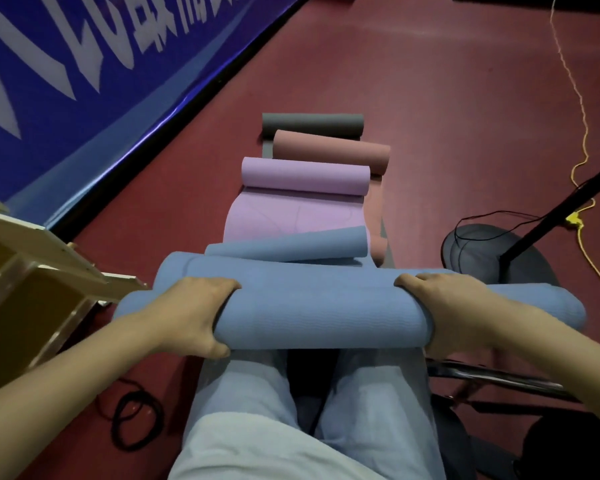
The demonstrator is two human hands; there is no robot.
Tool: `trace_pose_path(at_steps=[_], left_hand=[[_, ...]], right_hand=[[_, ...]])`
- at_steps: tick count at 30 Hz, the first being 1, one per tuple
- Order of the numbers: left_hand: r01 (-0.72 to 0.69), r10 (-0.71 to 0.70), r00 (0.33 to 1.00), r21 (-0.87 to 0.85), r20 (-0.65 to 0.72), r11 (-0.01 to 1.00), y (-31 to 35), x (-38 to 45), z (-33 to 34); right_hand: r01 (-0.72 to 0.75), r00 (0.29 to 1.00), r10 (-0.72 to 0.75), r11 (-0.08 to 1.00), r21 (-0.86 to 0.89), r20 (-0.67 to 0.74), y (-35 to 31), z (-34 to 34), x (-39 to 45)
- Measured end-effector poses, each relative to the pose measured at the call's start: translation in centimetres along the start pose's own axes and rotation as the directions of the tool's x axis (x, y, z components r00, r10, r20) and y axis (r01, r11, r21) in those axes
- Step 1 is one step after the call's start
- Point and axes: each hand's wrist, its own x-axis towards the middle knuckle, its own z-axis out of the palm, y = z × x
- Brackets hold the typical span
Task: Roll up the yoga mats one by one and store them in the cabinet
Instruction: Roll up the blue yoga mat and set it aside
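While I look down from the head camera, the blue yoga mat (326, 306) lies as a thick roll across the centre of the frame, just above my knees (291, 410) in pale trousers. My left hand (191, 317) grips the roll at centre left: its fingers (222, 284) curl over the top of the roll and the thumb wraps under the near side, so the mat sits clamped between them. My right hand (454, 313) grips the roll at centre right in the same manner, fingers curled over the top; its thumb is hidden, so I cannot tell how it lies. Both ends of the roll stick out beyond the hands. A loose flap of the same blue mat (291, 244) shows just above the roll.

Above it, toward the upper centre, lie a lilac mat (302, 178) partly rolled with its flat part spread toward me, a pink rolled mat (329, 150) and a grey rolled mat (312, 124), all on the dark red floor (430, 133). A wooden cabinet (25, 271) stands at the left edge. A blue banner (84, 64) fills the upper left. A yellow cord (579, 133) runs down the right side, near a black fan base (482, 251).
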Motion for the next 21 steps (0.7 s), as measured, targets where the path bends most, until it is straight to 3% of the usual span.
trace_pose_path(at_steps=[5,10,16,19,21], left_hand=[[-0.026,0.004,0.989,0.148,0.149,0.989,2.0,2.8,2.4],[0.020,-0.044,0.979,0.120,0.200,0.993,0.8,4.5,1.8],[0.074,-0.080,0.958,0.031,0.276,0.997,-0.3,6.2,1.2],[0.078,-0.069,0.958,-0.022,0.279,0.997,-0.7,6.5,1.2],[0.071,-0.061,0.978,-0.042,0.200,0.997,-0.9,6.5,1.5]], right_hand=[[-0.050,0.989,0.029,0.989,0.140,0.147,1.3,2.4,1.3],[-0.028,0.992,0.008,0.988,0.155,0.124,1.5,2.5,3.0],[0.041,0.983,-0.042,0.999,-0.004,-0.176,-1.4,4.3,3.9],[0.046,0.995,-0.044,0.999,0.027,-0.089,-1.2,3.2,4.8],[0.071,0.997,-0.070,0.997,0.038,-0.014,-0.5,1.3,5.4]])
